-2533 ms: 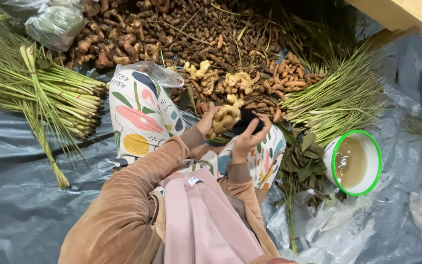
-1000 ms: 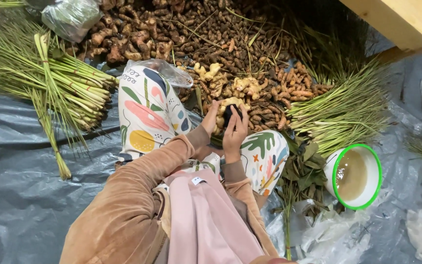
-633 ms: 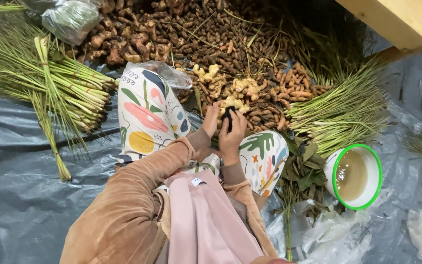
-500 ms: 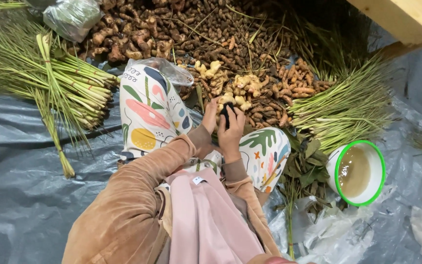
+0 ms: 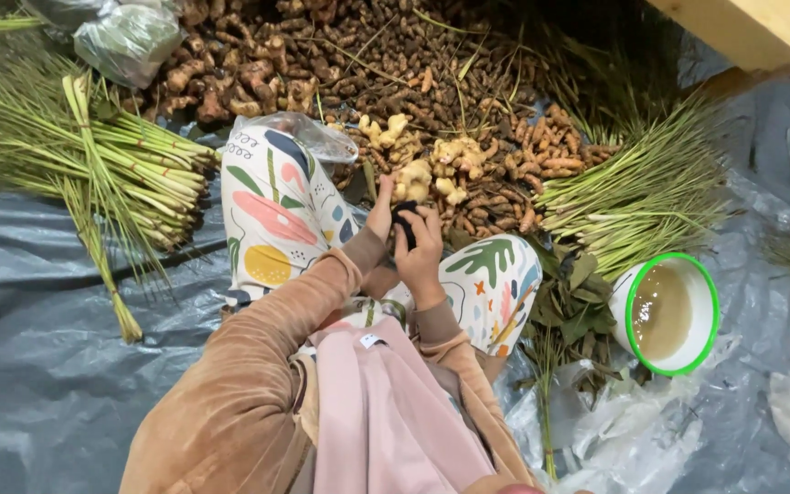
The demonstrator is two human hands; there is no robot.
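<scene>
Seated on the floor over a grey plastic sheet (image 5: 57, 302), knees up in patterned white trousers (image 5: 276, 215), brown sleeves reaching forward. Left hand (image 5: 379, 212) raised between the knees, fingers curled around a pale knobbly ginger root (image 5: 412, 180), gripping it from the left and below. Right hand (image 5: 424, 249) just beside, touching the left, closed on a small dark object (image 5: 404, 224) pressed against the underside of the ginger root; cannot tell what the dark object is, too small and mostly hidden by the fingers. Straight ahead, a wide heap of brown roots (image 5: 358, 64) spread across the top of the view, with a smaller cluster of pale yellow ginger pieces (image 5: 454, 160) just beyond the hands and a patch of orange-brown roots (image 5: 550, 155) to their right. Far left, a bundle of lemongrass stalks (image 5: 93, 155) lying across the sheet, thick pale ends toward the left knee. Right of the roots, a second bundle of thinner green stalks (image 5: 651, 197) fanned toward the upper right. Beneath that, loose dark green leaves (image 5: 573, 306) beside the right knee. Further right, a white bowl with a green rim (image 5: 688, 274) holding murky brownish water, resting on the sheet, well apart from the hands. Clear plastic bags (image 5: 125, 37) at the upper left, against the root heap, and crumpled clear plastic (image 5: 633, 430) below the bowl. Pale wooden board (image 5: 761, 32) across the top right corner.
</scene>
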